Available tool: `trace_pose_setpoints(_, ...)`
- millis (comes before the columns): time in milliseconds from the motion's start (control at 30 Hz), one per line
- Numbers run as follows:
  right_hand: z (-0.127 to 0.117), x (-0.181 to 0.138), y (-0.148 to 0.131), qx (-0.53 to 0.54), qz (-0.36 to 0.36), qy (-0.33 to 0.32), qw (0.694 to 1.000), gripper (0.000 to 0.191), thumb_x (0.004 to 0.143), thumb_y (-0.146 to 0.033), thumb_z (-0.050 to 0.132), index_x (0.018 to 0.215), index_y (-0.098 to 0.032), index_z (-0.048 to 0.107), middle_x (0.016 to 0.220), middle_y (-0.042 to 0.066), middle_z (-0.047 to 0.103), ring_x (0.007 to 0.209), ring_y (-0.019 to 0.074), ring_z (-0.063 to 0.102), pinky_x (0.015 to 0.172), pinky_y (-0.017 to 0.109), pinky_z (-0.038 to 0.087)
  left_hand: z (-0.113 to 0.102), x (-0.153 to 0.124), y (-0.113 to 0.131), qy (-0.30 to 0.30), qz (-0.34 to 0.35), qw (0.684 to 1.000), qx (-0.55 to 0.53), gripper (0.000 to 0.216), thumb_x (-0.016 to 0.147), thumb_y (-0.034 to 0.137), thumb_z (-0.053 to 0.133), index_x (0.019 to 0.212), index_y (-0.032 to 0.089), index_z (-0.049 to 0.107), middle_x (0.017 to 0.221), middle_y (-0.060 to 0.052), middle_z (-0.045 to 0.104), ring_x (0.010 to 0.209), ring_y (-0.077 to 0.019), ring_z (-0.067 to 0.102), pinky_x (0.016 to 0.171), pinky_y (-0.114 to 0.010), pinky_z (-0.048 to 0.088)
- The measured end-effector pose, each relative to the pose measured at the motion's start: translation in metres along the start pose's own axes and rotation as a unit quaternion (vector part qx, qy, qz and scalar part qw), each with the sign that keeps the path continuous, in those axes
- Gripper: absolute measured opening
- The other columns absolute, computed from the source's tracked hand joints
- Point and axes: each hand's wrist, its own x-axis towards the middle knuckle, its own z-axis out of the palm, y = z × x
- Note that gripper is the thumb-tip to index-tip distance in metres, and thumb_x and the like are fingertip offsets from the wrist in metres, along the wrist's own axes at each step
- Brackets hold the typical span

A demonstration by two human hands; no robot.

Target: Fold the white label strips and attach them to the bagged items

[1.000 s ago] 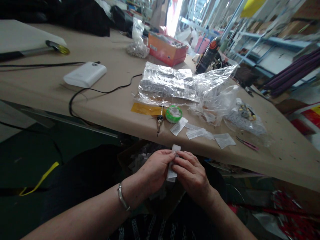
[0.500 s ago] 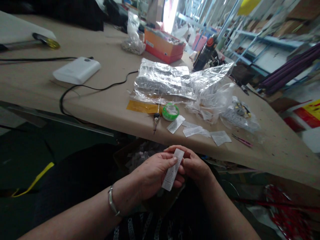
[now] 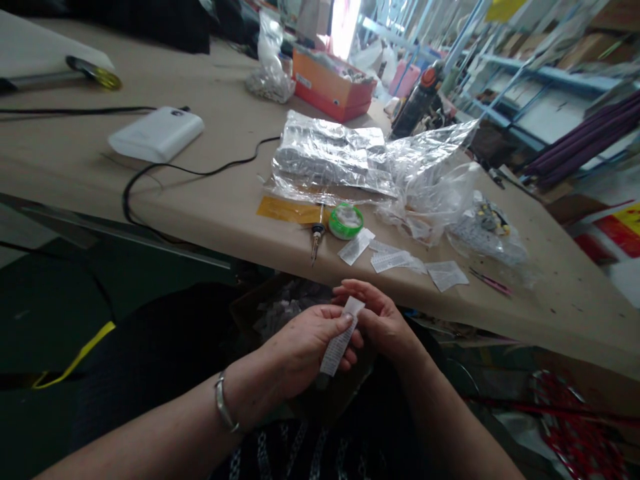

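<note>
A folded printed paper strip (image 3: 336,350) with small text rests across my left hand (image 3: 313,340). My left thumb presses it against the fingers beneath. At the strip's upper end is my right hand (image 3: 387,327), its thumb against the strip's edge and its fingers curved behind; exactly how it grips there is partly hidden. Below the table edge, an open box (image 3: 245,310) holds many small whitish pieces. On the table just beyond lie several printed slips (image 3: 393,260), a green-rimmed round container (image 3: 346,221), a thin pointed tool (image 3: 317,240) and pink-handled tweezers (image 3: 490,281).
Silvery plastic packaging (image 3: 333,153) and a clear bag (image 3: 435,193) lie mid-table. A small bag of parts (image 3: 487,230) is at right. Behind are an orange box (image 3: 333,87) and a dark canister (image 3: 417,100). A white power bank (image 3: 157,133) and black cable (image 3: 210,172) are at left.
The strip has shifted slightly down and left with my left hand. My right fingers have lifted and straightened a little, and its thumb has moved closer to the strip. The view has tilted slightly.
</note>
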Motion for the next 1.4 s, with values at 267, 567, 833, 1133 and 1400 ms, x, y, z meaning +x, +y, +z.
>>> trace_pose_setpoints(267,0.008,-0.009,-0.021,-0.443,-0.154,0.100,0.877,0.032,0.087,-0.027,0.051,0.118,-0.021,0.056,0.112,0.010,0.060,0.106,0.0222,0.056,0.091,0.038,0.047,-0.004,0.000,0.001,0.026,0.032,0.999,-0.012,0.019,0.075,0.030,0.064,0.077,0.011,0.060,0.066,-0.003,0.060,0.049,-0.0084,0.054,0.049,-0.021,0.041)
trace_pose_setpoints(567,0.015,-0.005,-0.017,-0.424,-0.146,0.102,0.888,0.030,0.087,-0.025,0.051,0.116,-0.021,0.057,0.109,0.009,0.062,0.103,0.0215,0.058,0.090,0.038,0.048,-0.009,0.001,0.000,0.032,0.045,0.998,0.000,0.019,0.078,0.031,0.060,0.076,0.012,0.060,0.064,-0.002,0.059,0.050,-0.0085,0.054,0.049,-0.020,0.041)
trace_pose_setpoints(833,0.023,0.009,-0.004,-0.002,0.061,0.159,0.985,0.014,0.078,-0.031,0.062,0.081,-0.018,0.057,0.067,-0.003,0.058,0.057,0.0089,0.053,0.056,0.020,0.044,-0.014,-0.002,0.001,0.055,0.078,0.995,-0.009,0.023,0.078,0.034,0.061,0.085,0.013,0.063,0.065,-0.002,0.059,0.050,-0.0075,0.052,0.050,-0.019,0.039)
trace_pose_setpoints(1133,0.036,0.027,-0.005,0.016,0.082,0.140,0.987,0.014,0.075,-0.029,0.063,0.073,-0.017,0.057,0.059,-0.004,0.053,0.050,0.0079,0.046,0.050,0.020,0.040,-0.023,-0.005,0.003,0.095,0.141,0.984,0.059,0.022,0.080,0.034,0.056,0.076,0.013,0.063,0.064,-0.001,0.059,0.055,-0.0084,0.050,0.054,-0.020,0.038)
trace_pose_setpoints(1400,0.048,0.049,-0.016,-0.111,0.045,0.151,0.981,0.013,0.072,-0.029,0.062,0.070,-0.016,0.059,0.061,-0.004,0.052,0.054,0.0084,0.045,0.052,0.020,0.037,-0.038,-0.009,0.023,0.213,0.272,0.912,0.222,0.015,0.076,0.026,0.060,0.081,0.015,0.068,0.074,-0.003,0.067,0.068,-0.0136,0.056,0.063,-0.021,0.043)
